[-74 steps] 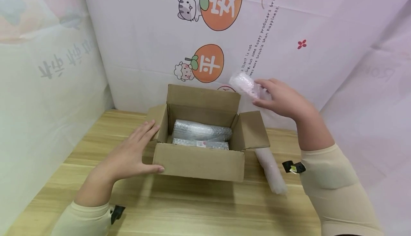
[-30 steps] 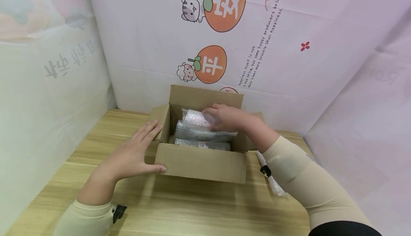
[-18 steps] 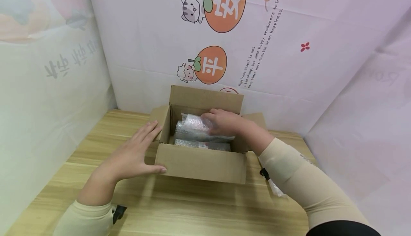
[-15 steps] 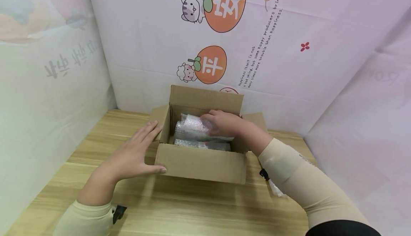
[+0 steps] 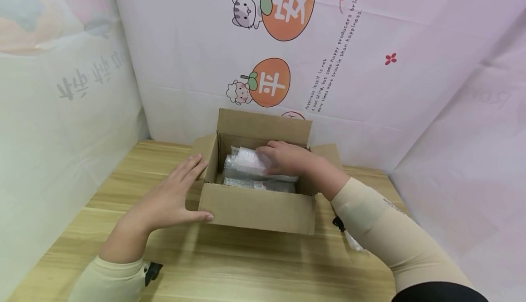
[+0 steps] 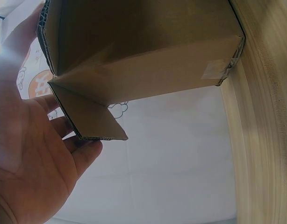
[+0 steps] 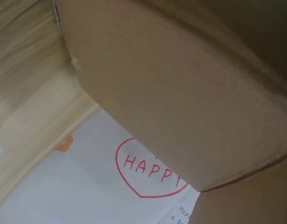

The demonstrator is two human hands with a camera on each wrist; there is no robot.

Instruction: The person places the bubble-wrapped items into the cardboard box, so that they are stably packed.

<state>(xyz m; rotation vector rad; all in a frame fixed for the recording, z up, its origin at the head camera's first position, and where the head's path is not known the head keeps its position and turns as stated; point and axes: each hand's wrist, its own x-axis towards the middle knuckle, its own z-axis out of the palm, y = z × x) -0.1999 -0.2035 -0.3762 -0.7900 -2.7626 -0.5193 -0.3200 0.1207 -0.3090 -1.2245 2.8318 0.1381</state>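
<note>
Cardboard box (image 5: 255, 208) sits open on the tabletop (image 5: 230, 265), its left wall and flap braced by the left hand (image 5: 166, 201), whose grip is spread flat with straight fingers. Inside, the right hand (image 5: 287, 158) curls its grip around a bubble-wrapped roll (image 5: 244, 161), laid on other wrapped rolls (image 5: 256, 184) just below; little room remains to the back wall beyond the grip.
</note>
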